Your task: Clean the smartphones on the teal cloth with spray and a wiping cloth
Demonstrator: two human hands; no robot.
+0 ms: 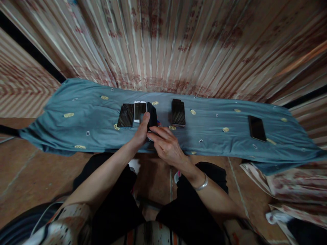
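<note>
A blue-grey cloth [84, 126] with yellow spots lies spread on the floor before a striped curtain. My left hand [141, 132] grips a black phone [152, 115] tilted on its edge. My right hand [166, 144] touches the same phone's near end with its fingertips; a silver bangle sits on that wrist. To the left lie a white phone [139, 110] and a black phone [126, 115], side by side. Right of my hands rests another black phone [178, 112], and a further black phone [257, 128] lies far to the right.
The striped patterned curtain [178, 47] hangs behind the cloth. Brown tiled floor [30, 177] stretches to the left. Folded patterned fabric [293, 190] lies at the right near the cloth's end. My knees in black trousers are below my hands.
</note>
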